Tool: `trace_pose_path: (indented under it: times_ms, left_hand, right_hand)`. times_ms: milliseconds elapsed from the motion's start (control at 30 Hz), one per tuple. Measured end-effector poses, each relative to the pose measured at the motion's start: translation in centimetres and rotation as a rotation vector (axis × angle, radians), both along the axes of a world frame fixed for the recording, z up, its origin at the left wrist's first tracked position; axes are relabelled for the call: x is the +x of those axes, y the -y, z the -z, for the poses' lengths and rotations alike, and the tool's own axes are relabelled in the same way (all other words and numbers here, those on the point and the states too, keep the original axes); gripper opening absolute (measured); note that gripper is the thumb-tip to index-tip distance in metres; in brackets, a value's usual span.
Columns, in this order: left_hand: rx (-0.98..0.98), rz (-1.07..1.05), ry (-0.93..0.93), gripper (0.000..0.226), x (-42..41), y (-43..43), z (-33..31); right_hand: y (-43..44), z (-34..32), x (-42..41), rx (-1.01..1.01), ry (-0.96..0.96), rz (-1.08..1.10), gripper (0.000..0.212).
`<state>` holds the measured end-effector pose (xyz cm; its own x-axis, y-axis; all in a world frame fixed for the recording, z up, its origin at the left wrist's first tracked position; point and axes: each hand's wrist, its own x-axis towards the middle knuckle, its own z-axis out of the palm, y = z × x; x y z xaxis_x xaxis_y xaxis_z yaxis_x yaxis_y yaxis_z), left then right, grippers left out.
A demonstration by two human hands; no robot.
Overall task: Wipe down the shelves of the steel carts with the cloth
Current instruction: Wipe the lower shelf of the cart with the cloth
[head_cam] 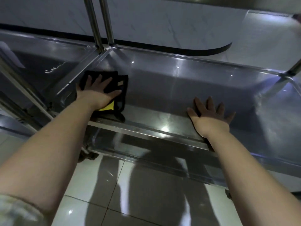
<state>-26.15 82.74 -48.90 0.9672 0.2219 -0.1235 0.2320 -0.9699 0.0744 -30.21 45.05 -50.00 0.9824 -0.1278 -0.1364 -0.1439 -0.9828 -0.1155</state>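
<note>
Cloth (112, 75) lies under your flat left hand (97, 93); your right hand (210, 118) rests flat on the shelf (162, 88). Loose folds could bunch, missing corners.

The head camera looks steeply down (and forward), close over the cart shelf (179, 88).

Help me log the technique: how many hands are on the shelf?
2. The left hand presses the cloth flat at the shelf's left end; the right hand lies flat on bare steel near the front rim.
</note>
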Motion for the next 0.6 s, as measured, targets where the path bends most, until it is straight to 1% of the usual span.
trace_pose_path:
  times_ms: [67, 167, 233, 300, 367, 433, 500, 600]
  left_hand:
    - [0.034, -0.023, -0.013, 0.085, 0.0, -0.5, 0.1]
    - [0.029, -0.002, -0.022, 0.082, 0.7, 2.6, -0.2]
    - [0.034, 0.102, 0.007, 0.079, 1.5, 7.1, -0.3]
    - [0.036, 0.256, 0.024, 0.077, 1.9, 13.6, -0.4]
    - [0.006, 0.393, 0.005, 0.076, 1.8, 19.7, -0.6]
    - [-0.016, 0.456, -0.007, 0.075, 1.7, 23.1, -0.6]
    - [-0.066, 0.453, -0.003, 0.076, 1.8, 23.3, -0.7]
    - [-0.102, 0.410, 0.023, 0.078, 1.7, 19.8, -0.8]
  right_hand:
    - [-0.1, 0.0, 0.0, -0.008, -0.004, 0.000, 0.064]
    - [-0.2, -0.1, -0.1, -0.025, -0.013, -0.003, 0.064]
    - [-0.3, -0.1, -0.2, -0.029, -0.010, -0.004, 0.064]
    - [-0.4, -0.1, -0.2, -0.038, -0.018, -0.006, 0.063]
    - [-0.4, 0.0, -0.2, -0.044, -0.017, -0.011, 0.062]
    - [-0.2, 0.1, -0.2, -0.033, 0.003, -0.002, 0.059]
    - [0.1, 0.1, -0.2, -0.016, 0.014, 0.006, 0.058]
    - [0.1, 0.1, -0.3, 0.005, 0.025, 0.003, 0.056]
